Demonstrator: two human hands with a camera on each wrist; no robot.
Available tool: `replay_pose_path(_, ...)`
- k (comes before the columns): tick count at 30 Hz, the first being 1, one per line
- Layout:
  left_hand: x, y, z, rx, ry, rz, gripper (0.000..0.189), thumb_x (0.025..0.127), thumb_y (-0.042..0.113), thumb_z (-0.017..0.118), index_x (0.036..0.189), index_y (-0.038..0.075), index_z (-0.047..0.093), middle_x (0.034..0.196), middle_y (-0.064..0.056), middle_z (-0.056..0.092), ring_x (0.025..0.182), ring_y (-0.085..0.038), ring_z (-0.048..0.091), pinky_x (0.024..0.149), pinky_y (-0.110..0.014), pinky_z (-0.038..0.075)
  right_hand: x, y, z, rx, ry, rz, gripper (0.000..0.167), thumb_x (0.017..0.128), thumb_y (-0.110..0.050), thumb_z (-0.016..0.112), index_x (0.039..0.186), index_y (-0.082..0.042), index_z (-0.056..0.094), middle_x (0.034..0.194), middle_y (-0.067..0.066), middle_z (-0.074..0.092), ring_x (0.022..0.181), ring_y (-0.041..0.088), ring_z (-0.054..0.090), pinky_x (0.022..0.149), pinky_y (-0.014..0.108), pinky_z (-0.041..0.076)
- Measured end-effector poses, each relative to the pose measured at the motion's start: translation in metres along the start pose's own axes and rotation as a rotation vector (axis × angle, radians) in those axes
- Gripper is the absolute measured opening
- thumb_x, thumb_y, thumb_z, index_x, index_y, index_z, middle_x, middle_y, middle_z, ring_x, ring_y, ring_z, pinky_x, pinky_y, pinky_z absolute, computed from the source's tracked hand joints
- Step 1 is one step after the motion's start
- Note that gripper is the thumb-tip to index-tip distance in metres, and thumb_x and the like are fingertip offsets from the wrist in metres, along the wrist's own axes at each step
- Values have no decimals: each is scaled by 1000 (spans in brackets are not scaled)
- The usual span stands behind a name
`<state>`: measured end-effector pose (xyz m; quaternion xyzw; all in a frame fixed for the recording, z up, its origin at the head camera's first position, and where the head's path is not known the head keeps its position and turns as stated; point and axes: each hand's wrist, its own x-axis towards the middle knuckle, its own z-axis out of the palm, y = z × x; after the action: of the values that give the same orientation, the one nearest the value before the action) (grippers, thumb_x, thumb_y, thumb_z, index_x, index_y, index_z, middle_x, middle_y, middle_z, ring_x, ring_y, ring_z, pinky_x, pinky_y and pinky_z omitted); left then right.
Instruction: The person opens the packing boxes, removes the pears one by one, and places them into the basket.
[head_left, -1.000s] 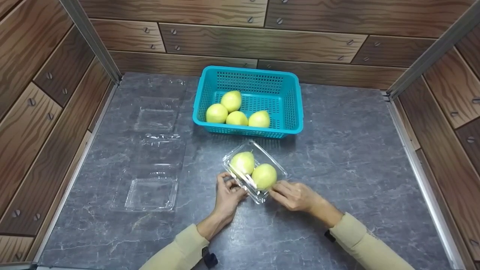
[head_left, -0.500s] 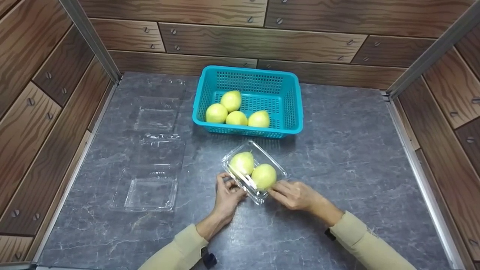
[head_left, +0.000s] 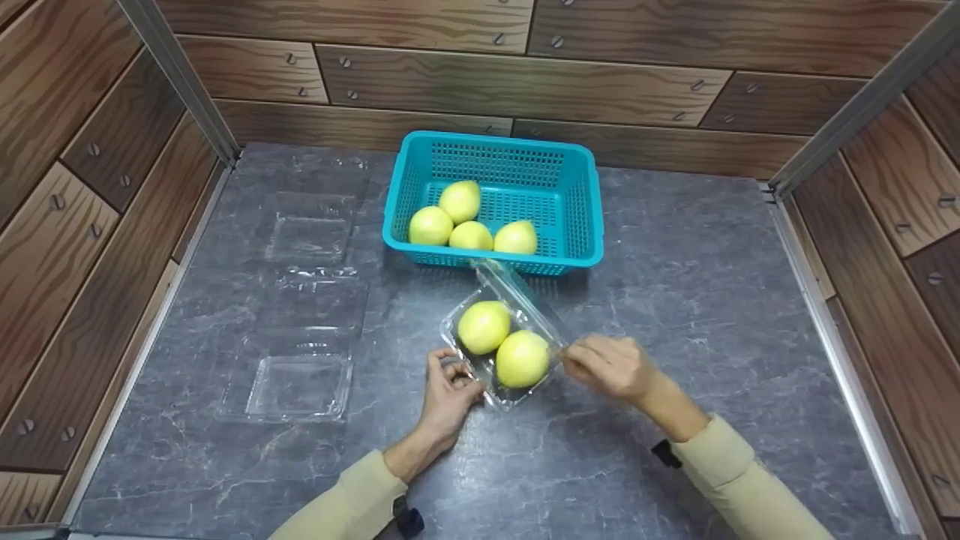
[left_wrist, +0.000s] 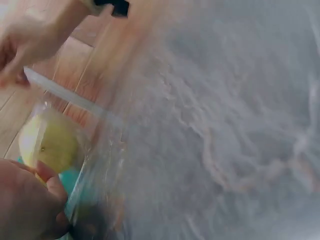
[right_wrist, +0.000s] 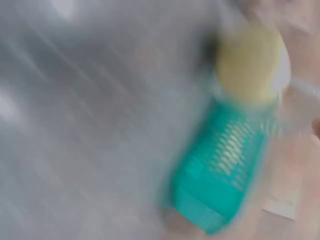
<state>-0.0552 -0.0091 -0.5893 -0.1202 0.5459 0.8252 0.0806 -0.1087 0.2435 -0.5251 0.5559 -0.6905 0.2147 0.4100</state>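
Two yellow-green pears (head_left: 523, 359) sit side by side in a clear plastic clamshell container (head_left: 501, 403) in the middle of the table. Its hinged lid (head_left: 517, 289) stands raised on the far right side. My right hand (head_left: 611, 367) pinches the lid's near corner. At the near-left edge of the base, my left hand (head_left: 446, 401) holds the rim between thumb and fingers. The left wrist view has my left hand (left_wrist: 27, 200) beside a pear (left_wrist: 50, 142), with the lid edge (left_wrist: 70, 95) running up to my right hand (left_wrist: 30, 45). Motion blurs the right wrist view.
A teal plastic basket (head_left: 585, 202) with several pears (head_left: 460, 201) stands just behind the container. Along the left lie open clear containers (head_left: 300, 382), one behind another. Wood-patterned walls (head_left: 510, 82) enclose the grey marbled table (head_left: 705, 300) at back and sides.
The lid, which lay over the pears, has swung up toward the far right. My right hand has moved right and slightly away with it; my left hand stays at the rim.
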Motion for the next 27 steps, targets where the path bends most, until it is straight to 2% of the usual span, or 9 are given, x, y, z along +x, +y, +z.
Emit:
replay_pose_path(1,0,1,-1,-5,3,-5,66,77,-20,61,131,6,32,93,-1,52,69,-7,53,58,-19,51,2,1,-2,-16,15,-6,23,103,-9,64,85,0,74,75,7,71,57,15,63,51,21,59)
replay_pose_path(4,0,4,-2,-20,-10,-16,67,77,-19,62,131,6,31,94,-1,53,69,-7,54,59,-20,53,4,1,-3,26,3,-1,20,102,-8,66,86,0,75,77,7,72,61,16,66,55,21,61)
replay_pose_path(10,0,5,-2,-15,-14,-22,67,77,-19,63,132,4,32,95,-1,55,69,-8,57,59,-21,55,-3,-3,1,61,36,73,19,100,-4,66,84,1,74,76,8,72,62,17,69,58,22,62)
replay_pose_path(14,-1,6,-3,-5,-13,-24,67,77,-19,63,133,3,32,95,-2,56,69,-9,58,59,-22,56,-7,-5,2,72,36,95,17,99,-5,67,85,0,74,76,8,73,62,17,69,60,21,63)
replay_pose_path(21,-1,8,-6,5,-15,-34,67,77,-19,64,133,3,33,94,-3,57,66,-8,58,59,-23,58,-12,-10,1,80,43,145,16,99,-6,68,84,0,73,77,8,74,63,18,70,59,22,63)
replay_pose_path(27,-4,11,-8,34,-32,-39,68,77,-18,64,134,2,32,102,-9,61,68,-9,60,58,-22,57,-18,-20,2,97,78,210,19,99,-8,69,82,-1,74,75,7,74,61,17,69,57,22,62)
